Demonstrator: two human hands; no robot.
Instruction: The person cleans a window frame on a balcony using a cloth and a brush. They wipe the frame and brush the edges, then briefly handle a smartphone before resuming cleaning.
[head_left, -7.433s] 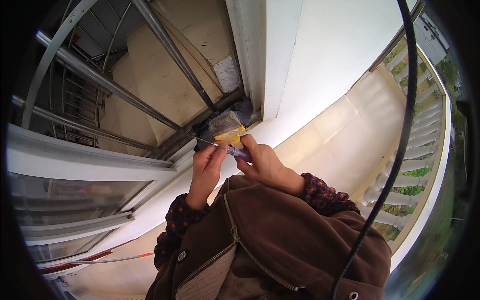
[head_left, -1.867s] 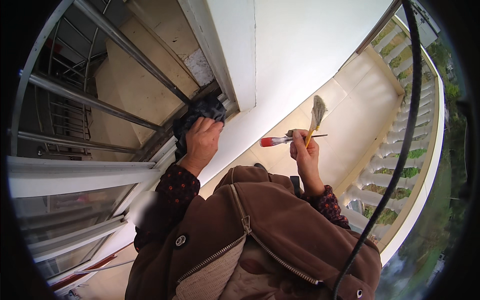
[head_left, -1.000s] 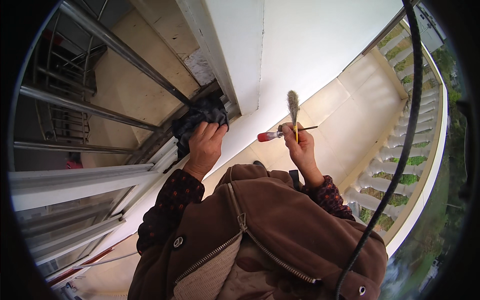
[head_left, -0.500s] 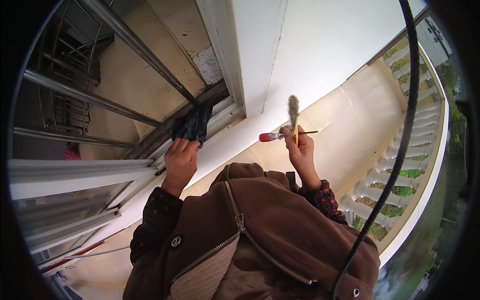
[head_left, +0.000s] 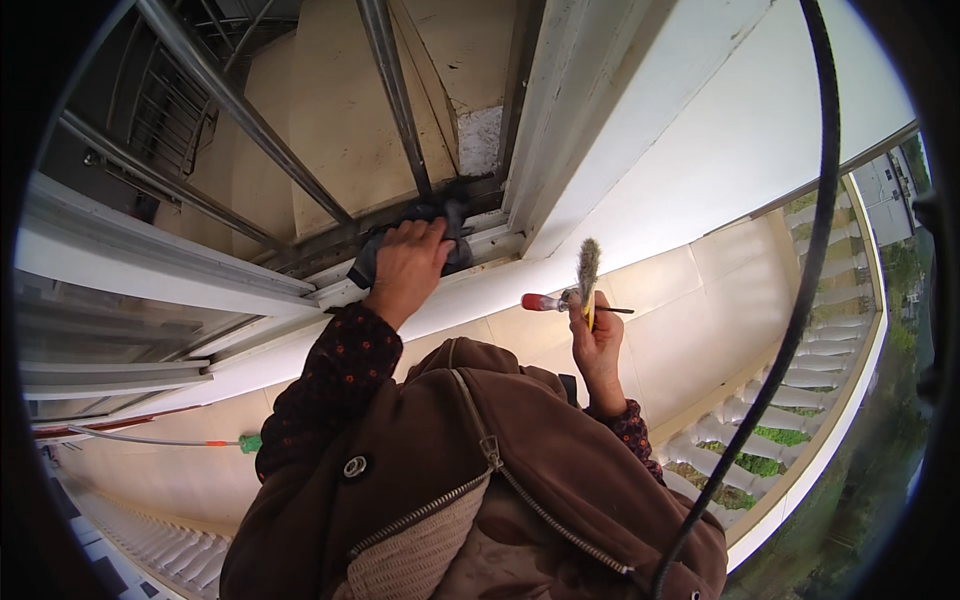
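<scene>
My left hand [head_left: 408, 265] presses a bunched dark cloth [head_left: 458, 250] down on the window sill track [head_left: 490, 222], its fingers bent over the fabric. The cloth lies at the foot of the metal bars, and part of it is hidden under the hand. Away from the sill, my right hand [head_left: 598, 350] is closed around two tools at once. One is a brush [head_left: 588, 266] with a yellow handle and greyish bristles pointing up. Crossing it is a screwdriver [head_left: 541, 302] with a red and clear handle at the left and a dark shaft at the right.
Metal bars [head_left: 390, 95] stand across the window opening. A white sliding window frame [head_left: 170, 262] is at the left, beside a white wall [head_left: 690, 130]. A balustrade [head_left: 770, 430] curves along the right. A black cable [head_left: 815, 240] hangs in front. A green-tipped rod [head_left: 250, 442] lies lower left.
My left hand has moved along the sill toward the window's right corner and now lies over the cloth. The view has shifted; my right hand keeps the brush and the screwdriver.
</scene>
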